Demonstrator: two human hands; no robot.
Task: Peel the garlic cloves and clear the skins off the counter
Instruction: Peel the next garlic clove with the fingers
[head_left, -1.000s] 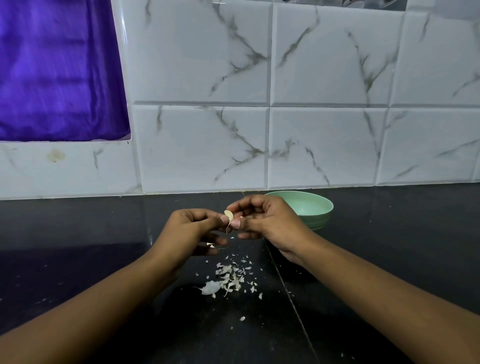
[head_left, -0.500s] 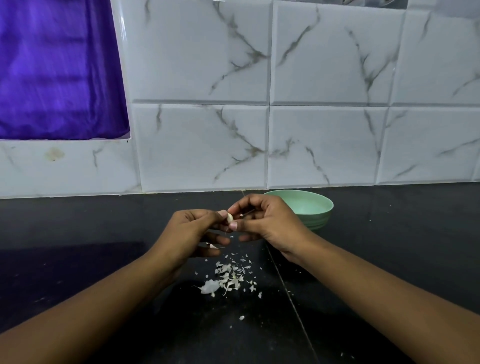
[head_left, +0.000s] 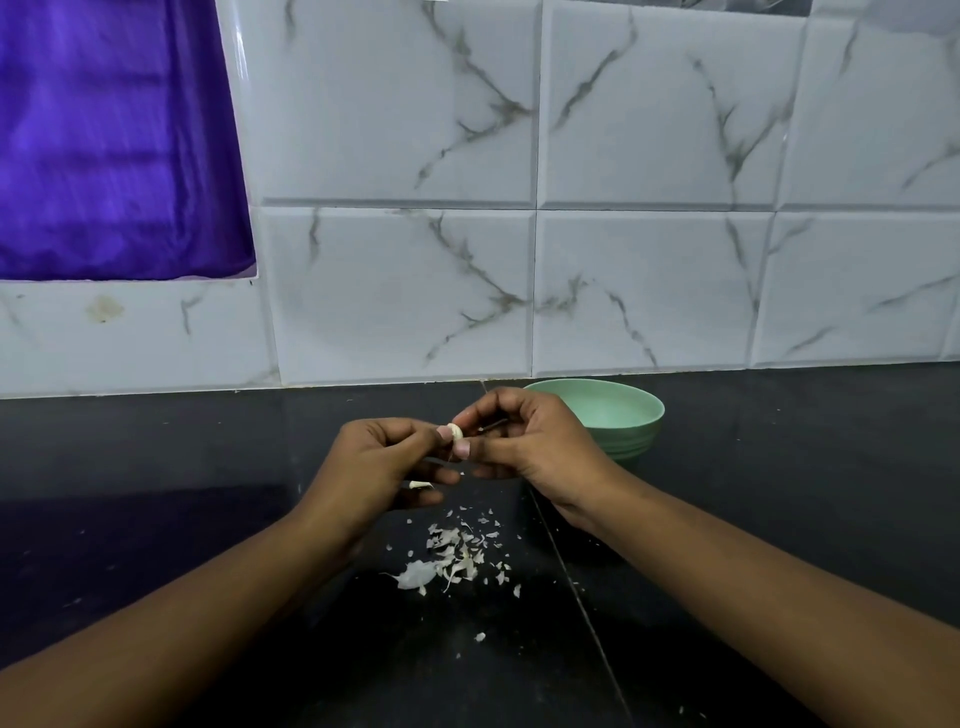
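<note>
A small pale garlic clove (head_left: 456, 431) is pinched between the fingertips of both hands above the black counter (head_left: 156, 519). My left hand (head_left: 374, 462) pinches it from the left, and a scrap of skin (head_left: 420, 485) lies against its lower fingers. My right hand (head_left: 524, 441) pinches the clove from the right with thumb and forefinger. Below the hands, several white skin flakes (head_left: 454, 556) lie scattered on the counter.
A light green bowl (head_left: 618, 415) stands on the counter just behind my right hand, near the marble-tiled wall (head_left: 623, 260). A purple cloth (head_left: 114, 140) hangs at the upper left. A seam (head_left: 571, 582) runs through the counter.
The hands have closed more tightly round the clove, so less of it shows than a second ago. The skin pile and the bowl have not moved.
</note>
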